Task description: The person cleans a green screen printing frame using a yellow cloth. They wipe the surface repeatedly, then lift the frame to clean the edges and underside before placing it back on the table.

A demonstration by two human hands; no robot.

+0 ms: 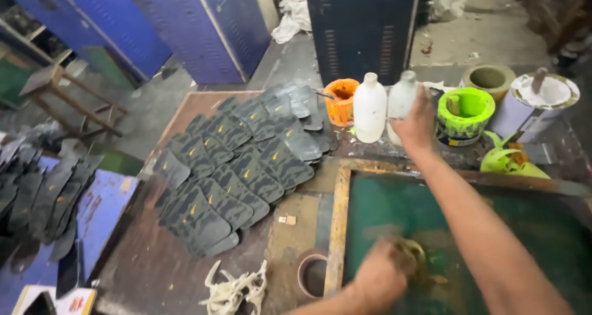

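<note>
My right hand (416, 122) reaches forward and grips a white plastic bottle (401, 99) standing at the back of the worktable. A second white bottle (369, 108) stands just left of it, untouched. My left hand (382, 275) is blurred and presses a dark rag or pad (412, 253) onto the green mesh of a wooden-framed printing screen (338, 229) near the front of the table.
Several dark grey shoe soles with yellow marks (240, 161) lie overlapped on the table's left half. An orange pot (341, 101), a green pot (464, 113) and paint cans (542, 99) stand at the back. More soles (37, 192) lie on a blue bench at left. Blue lockers behind.
</note>
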